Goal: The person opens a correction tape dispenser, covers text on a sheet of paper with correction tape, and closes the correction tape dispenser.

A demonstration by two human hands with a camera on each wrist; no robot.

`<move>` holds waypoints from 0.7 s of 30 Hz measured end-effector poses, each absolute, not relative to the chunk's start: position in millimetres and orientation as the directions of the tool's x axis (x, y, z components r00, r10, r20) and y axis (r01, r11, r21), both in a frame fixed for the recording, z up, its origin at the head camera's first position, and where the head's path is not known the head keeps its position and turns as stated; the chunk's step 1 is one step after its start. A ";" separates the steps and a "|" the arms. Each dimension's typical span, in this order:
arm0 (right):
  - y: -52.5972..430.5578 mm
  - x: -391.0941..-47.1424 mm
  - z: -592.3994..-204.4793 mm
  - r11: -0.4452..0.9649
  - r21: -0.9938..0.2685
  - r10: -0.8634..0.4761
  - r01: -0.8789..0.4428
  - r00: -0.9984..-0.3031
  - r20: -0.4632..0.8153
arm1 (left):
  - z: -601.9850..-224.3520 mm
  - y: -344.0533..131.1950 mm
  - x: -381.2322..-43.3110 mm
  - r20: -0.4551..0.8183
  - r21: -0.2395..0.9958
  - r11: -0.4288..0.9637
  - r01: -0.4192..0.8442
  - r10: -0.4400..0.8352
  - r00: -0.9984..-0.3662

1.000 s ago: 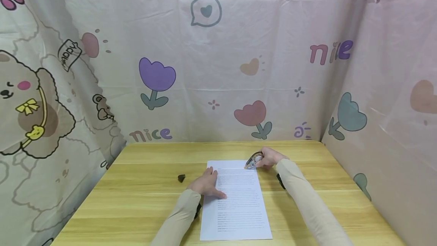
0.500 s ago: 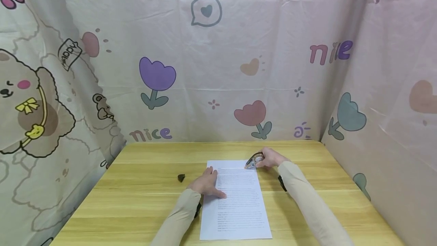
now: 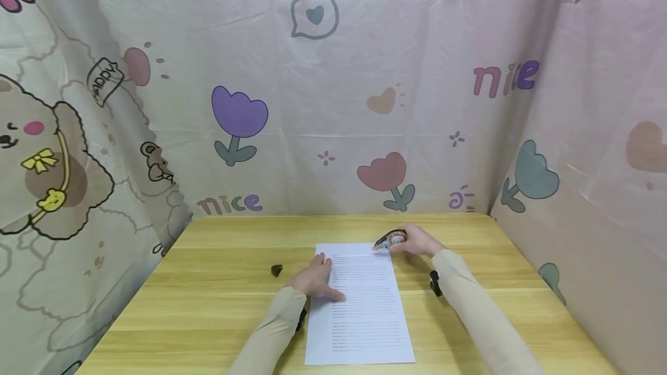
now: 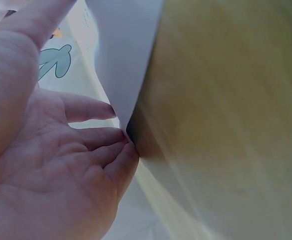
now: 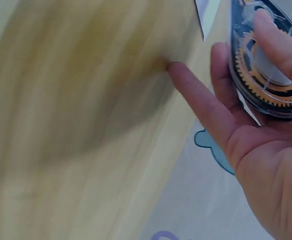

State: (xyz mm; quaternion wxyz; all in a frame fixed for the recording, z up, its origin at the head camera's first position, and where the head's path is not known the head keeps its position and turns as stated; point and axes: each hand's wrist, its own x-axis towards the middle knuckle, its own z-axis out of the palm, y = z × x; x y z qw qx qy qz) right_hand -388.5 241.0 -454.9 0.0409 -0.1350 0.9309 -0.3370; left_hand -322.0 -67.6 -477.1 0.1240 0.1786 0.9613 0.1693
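A sheet of printed paper (image 3: 365, 305) lies flat on the wooden table, its lines of text running across. My left hand (image 3: 314, 280) rests on the paper's left edge with the fingers extended; the left wrist view shows its fingertips at the edge of the sheet (image 4: 126, 55). In my right hand (image 3: 418, 241) is a correction tape dispenser (image 3: 392, 239), held between thumb and fingers with its tip over the paper's upper right corner. Orange gears show through the clear case of the dispenser (image 5: 268, 75) in the right wrist view. Whether the tip touches the paper I cannot tell.
A small dark cap-like piece (image 3: 277, 270) lies on the table (image 3: 219, 305) left of the paper. Patterned cloth (image 3: 312, 103) hangs behind the table and along both sides.
My right hand has shifted slightly right, and the correction tape dispenser's tip has moved up a little and leans flatter. The left hand and paper have stayed in place.
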 end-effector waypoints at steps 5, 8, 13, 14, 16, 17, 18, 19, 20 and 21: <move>241.6 -387.4 -460.6 0.680 -0.696 -0.267 -0.232 -0.962 0.059 | -477.0 -68.4 -323.1 -0.177 0.360 0.883 0.302 0.383 -0.907; 238.0 -383.4 -461.7 0.645 -0.737 -0.267 -0.204 -0.963 0.033 | -477.4 -68.9 -322.3 -0.174 0.358 0.884 0.301 0.380 -0.908; 233.4 -376.6 -460.7 0.589 -0.792 -0.267 -0.161 -0.964 -0.003 | -479.5 -69.5 -322.9 -0.125 0.360 0.864 0.351 0.417 -0.900; 233.2 -375.8 -460.9 0.581 -0.797 -0.269 -0.163 -0.963 0.001 | -479.8 -69.7 -323.5 -0.111 0.364 0.858 0.363 0.427 -0.898; 232.5 -374.6 -461.4 0.566 -0.806 -0.272 -0.172 -0.962 0.014 | -480.4 -70.4 -325.1 -0.080 0.361 0.846 0.392 0.447 -0.891; 232.0 -374.0 -461.7 0.558 -0.811 -0.275 -0.177 -0.961 0.021 | -480.5 -71.2 -325.9 -0.065 0.362 0.841 0.402 0.453 -0.889; 231.2 -373.7 -462.1 0.549 -0.817 -0.276 -0.178 -0.961 0.024 | -480.8 -72.3 -326.6 -0.049 0.363 0.836 0.411 0.457 -0.888; 230.8 -373.3 -462.8 0.541 -0.821 -0.280 -0.181 -0.960 0.026 | -480.6 -73.5 -327.0 -0.032 0.358 0.832 0.423 0.464 -0.885; 230.3 -373.0 -463.6 0.537 -0.823 -0.284 -0.183 -0.958 0.028 | -480.5 -75.0 -327.4 -0.015 0.352 0.829 0.436 0.470 -0.882; 229.9 -372.7 -464.5 0.537 -0.824 -0.284 -0.184 -0.958 0.029 | -479.7 -76.7 -327.2 0.002 0.350 0.824 0.446 0.475 -0.880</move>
